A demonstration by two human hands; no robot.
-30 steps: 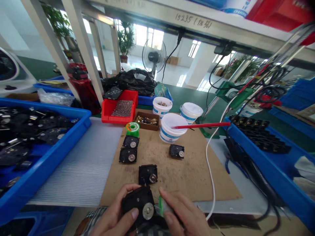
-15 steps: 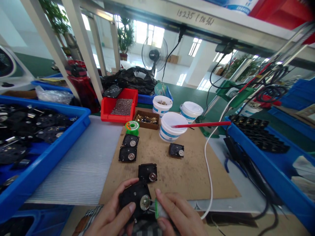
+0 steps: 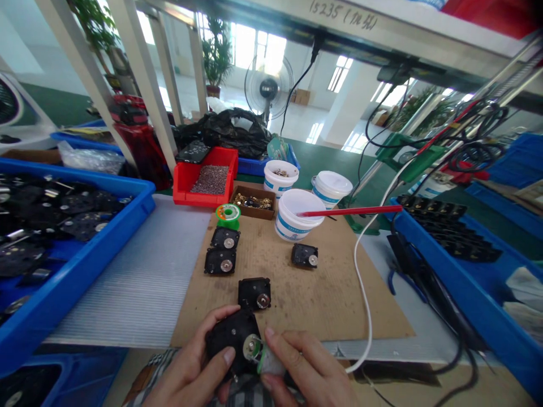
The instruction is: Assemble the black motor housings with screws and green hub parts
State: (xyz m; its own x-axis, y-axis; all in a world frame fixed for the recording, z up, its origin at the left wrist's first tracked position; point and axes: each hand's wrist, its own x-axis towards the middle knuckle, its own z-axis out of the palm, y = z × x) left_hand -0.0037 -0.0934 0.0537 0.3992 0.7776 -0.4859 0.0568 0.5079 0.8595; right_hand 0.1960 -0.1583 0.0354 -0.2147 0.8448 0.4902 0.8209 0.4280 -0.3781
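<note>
My left hand (image 3: 193,370) grips a black plastic housing (image 3: 233,339) with a round metal disc (image 3: 251,346) on its face, near the front edge of the bench. My right hand (image 3: 307,370) is closed round a small tool with a green collar (image 3: 262,357), its tip against the metal disc. Several more black housings lie on the brown cardboard mat (image 3: 339,294): one (image 3: 253,293) just beyond my hands, two (image 3: 220,261) at the left, one (image 3: 304,255) at the right.
Blue trays of black parts stand at left (image 3: 97,249) and right (image 3: 462,282). Behind the mat are a red bin (image 3: 186,186), a small brown box (image 3: 253,202), a green solder spool (image 3: 228,213), white tubs (image 3: 297,220) with a red stick (image 3: 352,211), and a white cable (image 3: 360,282).
The green-collared tool in my right hand has moved left, closer to the metal disc. The housing has shifted slightly in my left hand. The camera has tilted a little.
</note>
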